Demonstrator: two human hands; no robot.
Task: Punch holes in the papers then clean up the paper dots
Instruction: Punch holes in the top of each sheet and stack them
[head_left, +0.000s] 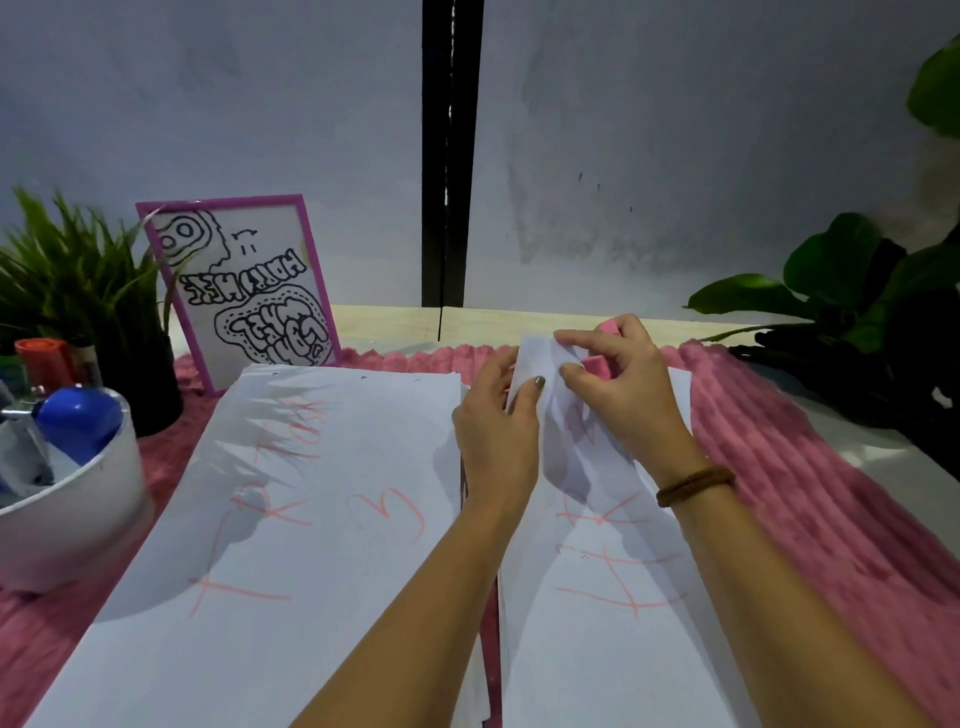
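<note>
Left hand (497, 434) and right hand (621, 387) pinch the sheet edge (537, 347).

Brown bracelet (696, 486), right wrist, dark-painted thumbnail (539, 383)

I see only two patches of the pink tool (601, 365), the rest hidden behind my right hand (623, 395) and the lifted sheet (537, 356), while the left paper stack (291, 519) and right paper stack (623, 649) run off the bottom edge and the left edge cuts the bowl (93, 512).
</note>
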